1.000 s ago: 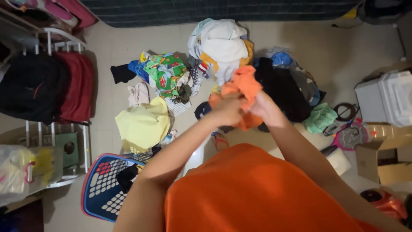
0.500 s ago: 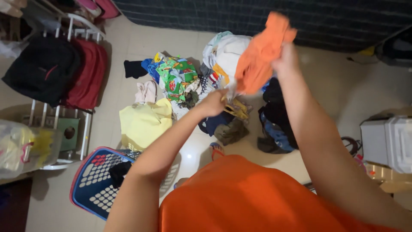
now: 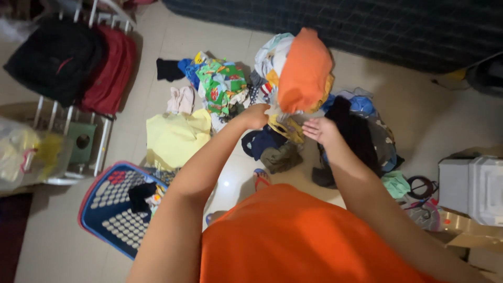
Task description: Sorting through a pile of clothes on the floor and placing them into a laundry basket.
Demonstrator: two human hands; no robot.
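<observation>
1. Left hand: raised over the heap, fingers curled at the lower edge of the orange garment; whether it pinches the cloth or only touches it cannot be told.
2. Right hand: palm up and fingers spread, grasping nothing, just below and to the right of the garment.
3. Orange garment: a rounded, bunched mass in front of the white clothes pile, above the floor heap. Long axis runs roughly up-down in the view, narrow end away from the person, wider lower end toward the hands (no collar or sleeve can be made out).
4. Progress, as a judgement: sorting appears partly done. Separate groups already lie apart: a yellow garment spread flat, a green patterned heap, pale pink pieces, a black item. Left over: the mixed dark clothes and the crumpled items under the hands.
5. Blue laundry basket: on the tiled floor at the person's left, holding only a few dark bits (nearly emptied, it seems).
6. Surroundings: rack with black and red bags, white bin, dark mattress edge.
</observation>
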